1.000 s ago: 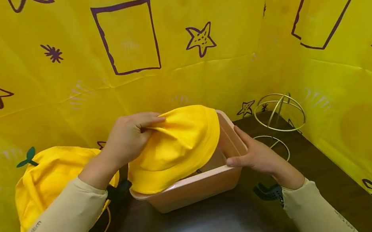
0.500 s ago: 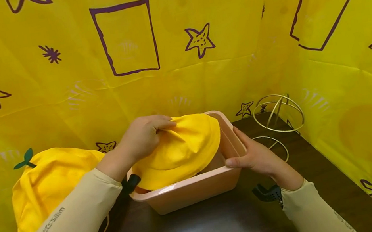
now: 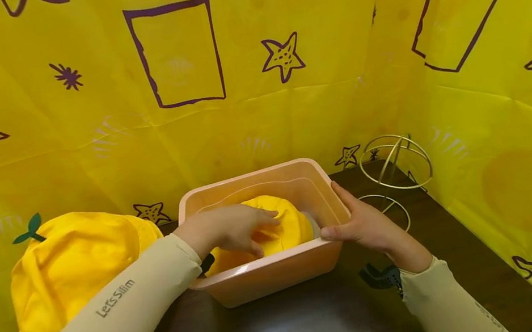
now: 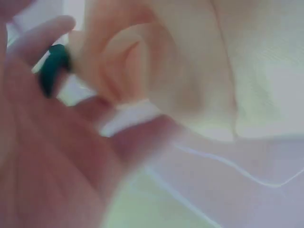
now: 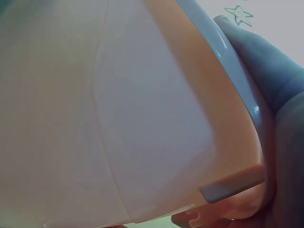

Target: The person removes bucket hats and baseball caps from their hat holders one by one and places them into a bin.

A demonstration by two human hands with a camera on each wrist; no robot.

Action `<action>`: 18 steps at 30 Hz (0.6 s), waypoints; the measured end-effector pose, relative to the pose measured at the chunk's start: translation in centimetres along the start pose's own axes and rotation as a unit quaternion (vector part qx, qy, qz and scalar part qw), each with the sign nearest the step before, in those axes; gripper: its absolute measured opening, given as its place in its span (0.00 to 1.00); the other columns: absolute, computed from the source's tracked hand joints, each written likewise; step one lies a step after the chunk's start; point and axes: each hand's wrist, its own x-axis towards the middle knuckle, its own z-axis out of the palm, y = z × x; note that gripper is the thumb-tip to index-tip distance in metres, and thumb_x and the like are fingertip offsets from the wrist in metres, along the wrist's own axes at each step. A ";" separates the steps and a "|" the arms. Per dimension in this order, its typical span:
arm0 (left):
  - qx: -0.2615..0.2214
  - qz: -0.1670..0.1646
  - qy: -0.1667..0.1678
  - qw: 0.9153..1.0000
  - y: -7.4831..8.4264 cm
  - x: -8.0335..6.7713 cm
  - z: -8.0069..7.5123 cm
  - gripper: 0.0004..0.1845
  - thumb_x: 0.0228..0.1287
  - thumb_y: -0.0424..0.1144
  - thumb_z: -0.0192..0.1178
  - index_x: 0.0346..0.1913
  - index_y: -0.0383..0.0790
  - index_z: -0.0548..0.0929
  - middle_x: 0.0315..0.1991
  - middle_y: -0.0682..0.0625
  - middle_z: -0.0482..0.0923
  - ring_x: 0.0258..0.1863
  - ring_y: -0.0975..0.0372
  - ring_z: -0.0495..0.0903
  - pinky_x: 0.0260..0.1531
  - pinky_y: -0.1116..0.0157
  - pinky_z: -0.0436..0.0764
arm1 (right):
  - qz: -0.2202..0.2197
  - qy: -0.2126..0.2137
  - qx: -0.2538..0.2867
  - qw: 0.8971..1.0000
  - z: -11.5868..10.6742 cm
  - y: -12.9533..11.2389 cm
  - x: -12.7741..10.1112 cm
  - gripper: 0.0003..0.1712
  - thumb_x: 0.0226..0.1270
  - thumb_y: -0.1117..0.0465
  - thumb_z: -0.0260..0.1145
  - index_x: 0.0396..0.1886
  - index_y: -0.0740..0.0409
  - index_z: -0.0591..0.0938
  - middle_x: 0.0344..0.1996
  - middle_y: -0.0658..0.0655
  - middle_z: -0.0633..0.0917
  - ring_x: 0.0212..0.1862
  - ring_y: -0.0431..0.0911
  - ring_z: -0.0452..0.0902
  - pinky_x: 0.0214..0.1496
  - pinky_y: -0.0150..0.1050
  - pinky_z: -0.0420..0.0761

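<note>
A yellow cloth hat lies inside a pink plastic tub on the dark table. My left hand reaches over the tub's left side, fingers loosely spread against the hat. In the left wrist view, blurred, the left hand has its fingers apart beside the pale-looking hat, with a dark green piece among them. At the tub's right end my right hand grips the rim, thumb on the front corner. The right wrist view shows that hand along the tub's edge.
Another yellow hat with a green sprout sits at the left, partly behind my left sleeve. A gold wire stand is at the back right. Yellow sheets with starfish drawings wall in the table.
My left hand has moved right and down, lowering the hat from over the tub's rim into the tub, and its fingers have spread. The right hand keeps its grip on the rim.
</note>
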 end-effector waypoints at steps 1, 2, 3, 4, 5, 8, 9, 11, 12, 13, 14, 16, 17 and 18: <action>-0.002 -0.018 -0.035 0.999 0.0 0.2 0.3 0.36 0.64 0.42 0.68 0.75 0.51 0.68 0.76 0.52 0.58 0.72 0.52 0.59 0.70 0.54 0.57 | 0.001 0.000 0.001 1.000 0.0 0.0 0.0 0.68 0.51 0.44 0.80 0.82 0.46 0.45 0.71 0.63 0.67 0.56 0.56 0.75 0.64 0.56 0.67; -0.004 -0.038 -0.062 0.997 0.0 0.4 0.7 0.39 0.65 0.42 0.68 0.77 0.56 0.64 0.78 0.54 0.52 0.74 0.51 0.55 0.71 0.52 0.54 | 0.002 0.001 0.001 1.000 0.0 0.0 0.0 0.68 0.51 0.44 0.80 0.82 0.46 0.45 0.72 0.63 0.66 0.56 0.56 0.75 0.64 0.56 0.66; -0.004 -0.055 -0.080 0.995 0.0 0.6 1.1 0.41 0.65 0.41 0.67 0.78 0.60 0.60 0.79 0.54 0.48 0.75 0.49 0.53 0.71 0.50 0.52 | 0.003 0.001 0.002 1.000 0.0 0.0 0.0 0.68 0.51 0.44 0.80 0.82 0.46 0.45 0.72 0.63 0.66 0.56 0.56 0.75 0.64 0.57 0.66; -0.005 -0.069 -0.093 0.993 0.0 0.8 1.5 0.43 0.66 0.40 0.65 0.79 0.64 0.56 0.80 0.54 0.44 0.75 0.47 0.51 0.71 0.48 0.51 | 0.006 0.000 0.001 1.000 0.0 0.0 0.0 0.68 0.51 0.44 0.80 0.82 0.45 0.45 0.72 0.63 0.65 0.57 0.55 0.74 0.64 0.57 0.66; -0.003 -0.079 -0.100 0.992 -0.2 1.0 1.9 0.44 0.66 0.40 0.64 0.79 0.67 0.53 0.80 0.54 0.40 0.75 0.46 0.49 0.71 0.47 0.50 | 0.009 -0.001 0.001 1.000 0.1 0.1 0.0 0.68 0.51 0.44 0.80 0.82 0.45 0.45 0.72 0.63 0.65 0.57 0.55 0.74 0.64 0.57 0.66; -0.007 -0.102 -0.098 0.990 -0.6 1.7 3.0 0.47 0.66 0.41 0.63 0.79 0.72 0.47 0.81 0.54 0.34 0.75 0.41 0.46 0.70 0.42 0.49 | 0.016 -0.003 0.000 1.000 0.2 0.2 0.2 0.69 0.50 0.41 0.79 0.82 0.44 0.45 0.72 0.62 0.66 0.56 0.55 0.75 0.64 0.57 0.67; -0.012 -0.107 -0.095 0.990 -0.7 1.9 3.3 0.48 0.66 0.42 0.63 0.79 0.73 0.45 0.81 0.54 0.32 0.74 0.39 0.46 0.69 0.41 0.50 | 0.018 -0.003 0.000 1.000 0.2 0.2 0.2 0.69 0.50 0.40 0.80 0.82 0.44 0.45 0.72 0.62 0.66 0.56 0.55 0.75 0.64 0.57 0.68; -0.017 -0.112 -0.092 0.989 -1.0 2.6 3.8 0.47 0.67 0.44 0.62 0.78 0.75 0.44 0.80 0.54 0.30 0.73 0.36 0.46 0.68 0.39 0.51 | 0.019 -0.003 -0.001 1.000 0.2 0.2 0.3 0.70 0.49 0.40 0.80 0.82 0.44 0.45 0.72 0.62 0.66 0.56 0.55 0.75 0.63 0.56 0.69; -0.017 -0.117 -0.094 0.988 -1.1 2.9 4.1 0.46 0.68 0.46 0.61 0.78 0.76 0.44 0.80 0.55 0.30 0.73 0.35 0.47 0.67 0.39 0.52 | 0.019 -0.004 -0.001 1.000 0.2 0.1 0.3 0.70 0.49 0.40 0.80 0.82 0.44 0.45 0.72 0.62 0.66 0.56 0.55 0.76 0.63 0.56 0.69; -0.015 -0.120 -0.098 0.988 -1.2 3.3 4.4 0.44 0.69 0.49 0.60 0.78 0.77 0.44 0.80 0.55 0.29 0.73 0.36 0.48 0.67 0.39 0.52 | 0.019 -0.004 -0.001 1.000 0.2 0.1 0.3 0.70 0.49 0.40 0.80 0.82 0.44 0.45 0.71 0.63 0.67 0.55 0.55 0.76 0.63 0.56 0.69; -0.012 -0.120 -0.103 0.987 -1.1 3.7 4.6 0.43 0.70 0.50 0.58 0.78 0.77 0.44 0.80 0.53 0.28 0.73 0.39 0.51 0.67 0.39 0.52 | 0.019 -0.005 -0.001 1.000 0.2 0.1 0.4 0.70 0.49 0.41 0.80 0.82 0.44 0.45 0.71 0.63 0.66 0.55 0.56 0.76 0.63 0.56 0.69; 0.002 -0.127 -0.114 0.985 -1.0 4.5 5.0 0.41 0.71 0.50 0.56 0.77 0.78 0.45 0.80 0.51 0.27 0.66 0.47 0.69 0.68 0.40 0.51 | 0.019 -0.005 -0.002 1.000 0.2 0.1 0.4 0.70 0.49 0.42 0.80 0.82 0.44 0.44 0.72 0.63 0.66 0.56 0.56 0.76 0.64 0.56 0.68; 0.013 -0.133 -0.121 0.984 -0.9 5.0 5.3 0.41 0.71 0.50 0.56 0.77 0.79 0.45 0.80 0.50 0.27 0.58 0.51 0.77 0.69 0.41 0.51 | 0.019 -0.005 -0.003 1.000 0.1 0.1 0.3 0.70 0.49 0.42 0.80 0.82 0.44 0.44 0.72 0.63 0.65 0.57 0.55 0.76 0.64 0.57 0.68; 0.024 -0.136 -0.127 0.982 -0.9 5.5 5.5 0.42 0.71 0.49 0.57 0.77 0.79 0.45 0.80 0.48 0.26 0.47 0.56 0.82 0.69 0.41 0.50 | 0.019 -0.004 -0.005 1.000 0.1 0.1 0.2 0.70 0.49 0.42 0.80 0.82 0.44 0.44 0.72 0.62 0.65 0.57 0.55 0.76 0.64 0.57 0.67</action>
